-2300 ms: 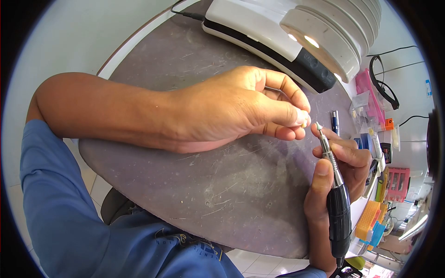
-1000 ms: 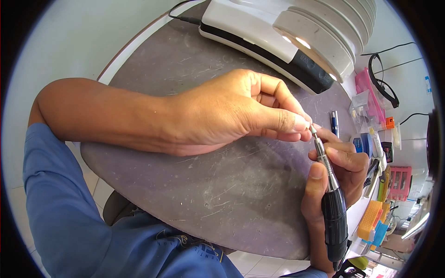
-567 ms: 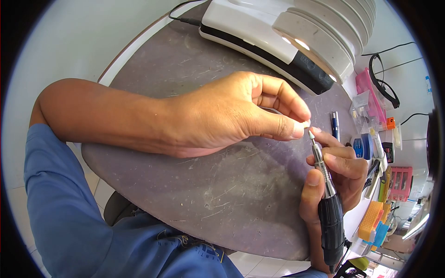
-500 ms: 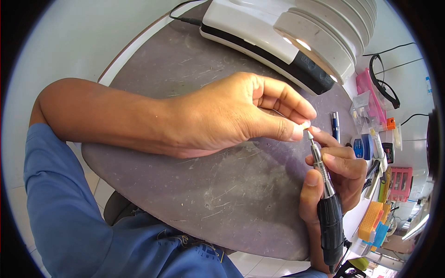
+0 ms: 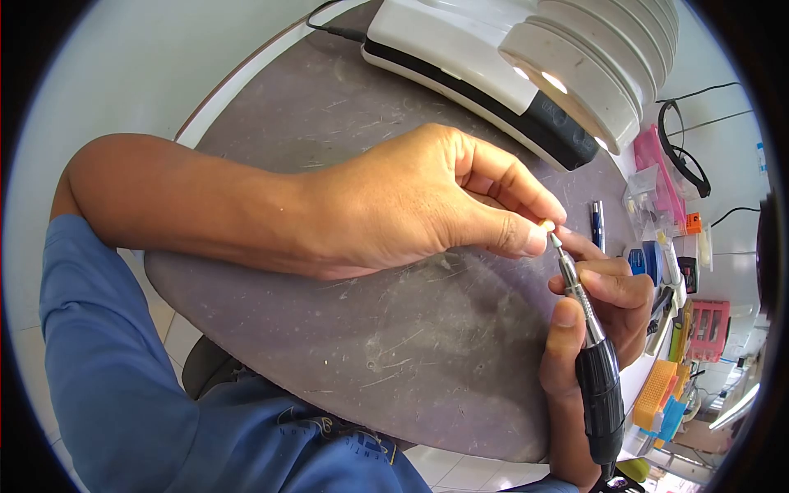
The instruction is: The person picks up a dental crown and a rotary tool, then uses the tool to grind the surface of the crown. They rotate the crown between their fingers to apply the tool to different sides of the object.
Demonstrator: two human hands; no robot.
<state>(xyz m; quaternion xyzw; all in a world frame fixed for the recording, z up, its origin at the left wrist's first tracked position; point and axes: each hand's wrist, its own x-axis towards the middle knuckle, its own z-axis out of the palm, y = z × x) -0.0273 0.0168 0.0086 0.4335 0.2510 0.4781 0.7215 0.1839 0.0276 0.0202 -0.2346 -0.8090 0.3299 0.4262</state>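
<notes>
My left hand [image 5: 419, 197] reaches over the table and pinches a small cream-yellow piece [image 5: 547, 225], like a dental crown, between thumb and fingertips. Fingers mostly cover the piece. My right hand [image 5: 620, 300] is wrapped round a rotary handpiece [image 5: 601, 394] with a black grip and a metal nose. Its pale pointed burr [image 5: 556, 241] is right at the lower edge of the piece. One finger of my right hand stretches toward my left fingertips, close beside the burr.
Behind my hands stands a white dust-extractor-like unit [image 5: 448, 53] with a ribbed lamp or hood [image 5: 575, 78]. A blue pen [image 5: 597, 226] lies right of my hands on the grey table [image 5: 370, 329]. Farther right are safety glasses [image 5: 686, 156], a pink rack [image 5: 708, 330] and an orange block [image 5: 657, 394].
Both hands and the handpiece sit slightly farther right in view, as does the background. The handpiece's rear end has swung a little right, and the pinched piece shows a yellower side.
</notes>
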